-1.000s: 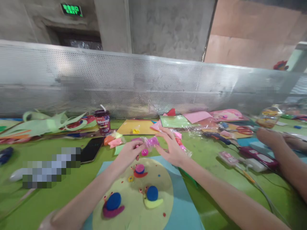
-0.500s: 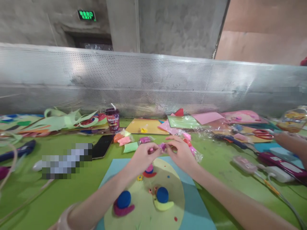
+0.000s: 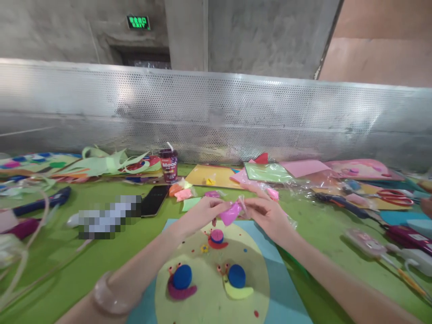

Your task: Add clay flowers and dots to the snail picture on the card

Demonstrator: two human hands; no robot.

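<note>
Above the blue card (image 3: 281, 274), my left hand (image 3: 207, 213) and my right hand (image 3: 270, 216) both pinch a purple clay packet (image 3: 231, 213). My left fingers close on its left side, while my right fingers grip the clear wrapper at its upper right. On the card's pale yellow circle (image 3: 202, 310) sit three clay snails: one with a blue shell and purple body (image 3: 182, 276), one with a blue shell and yellow body (image 3: 237, 276), and a smaller one with a pink-topped shell (image 3: 217, 236). A small yellow flower (image 3: 204, 248) lies near the smaller snail.
Several clay packets (image 3: 184, 194) lie beyond my left hand, near a phone (image 3: 154, 200) and a drink cup (image 3: 168, 165). Red-handled scissors (image 3: 394, 196), coloured papers and cables lie at the right. A perforated metal panel (image 3: 216, 117) spans the back.
The view has shifted left, so things appear farther right. More of the purple packet shows between my hands, which are slightly farther apart. The smaller snail is now less covered.
</note>
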